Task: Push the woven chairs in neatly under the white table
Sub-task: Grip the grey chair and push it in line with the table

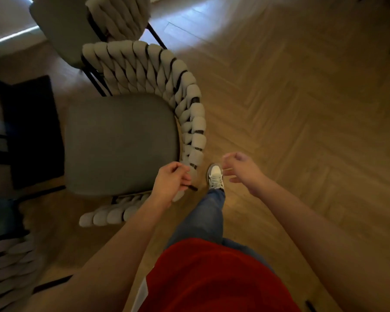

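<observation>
A woven chair (122, 143) with a grey seat and a thick braided backrest (189, 97) stands in the middle of the view, its back turned to the right. My left hand (171, 181) grips the near end of that backrest, fingers curled round the weave and the dark frame. Apart from the chair, my right hand (241, 167) hangs over the floor, loosely curled and holding nothing. A pale surface (5, 19) at the top left may be the white table; blur leaves that unsure.
A second woven chair (63, 25) stands just beyond the first, almost touching its backrest. A third braided backrest (9, 266) shows at the bottom left. Dark blurred shapes (32, 131) lie along the left. My shoe (215, 176) is beside the chair. Herringbone wood floor (302, 109) spreads to the right.
</observation>
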